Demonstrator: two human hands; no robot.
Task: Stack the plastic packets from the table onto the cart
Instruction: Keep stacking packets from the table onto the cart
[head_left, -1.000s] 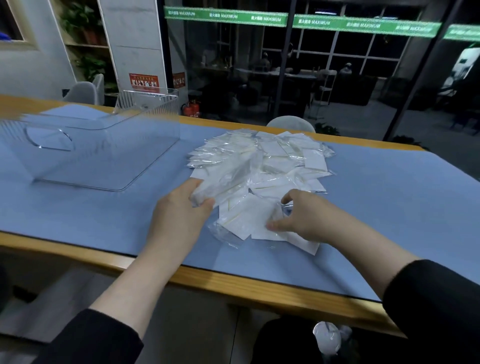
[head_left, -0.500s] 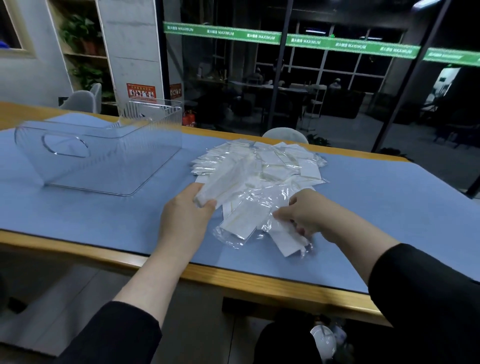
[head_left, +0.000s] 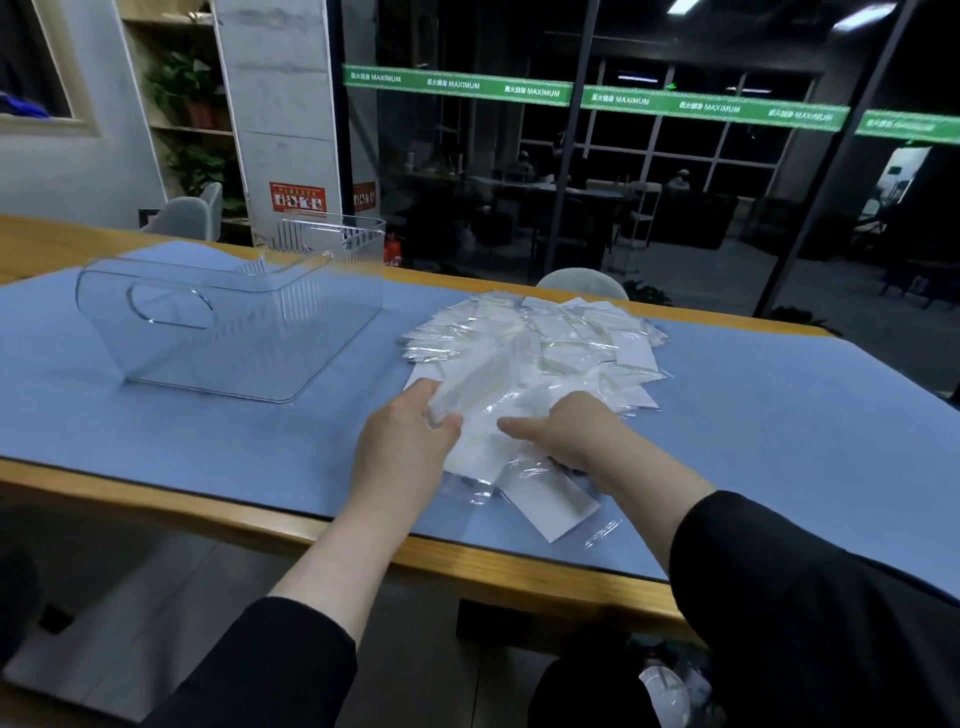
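Note:
A loose pile of white plastic packets (head_left: 566, 338) lies on the blue mat in the middle of the table. My left hand (head_left: 405, 447) grips a small bundle of packets (head_left: 470, 384) at the pile's near left edge, thumb on top. My right hand (head_left: 576, 434) sits just right of it, fingers curled around a packet (head_left: 483, 441) drawn toward me. One more packet (head_left: 550, 506) lies loose near the table's front edge. No cart shows in the head view.
A clear plastic bin (head_left: 234, 317) with a handle cut-out stands on the blue mat (head_left: 779, 441) to the left of the pile. The wooden table edge (head_left: 519, 566) runs close in front of me. Chairs and a glass wall lie beyond the table.
My right hand has pulled packets from the pile toward my left hand, and both hands have come closer together. The camera has tilted, shifting the bin rightward in view.

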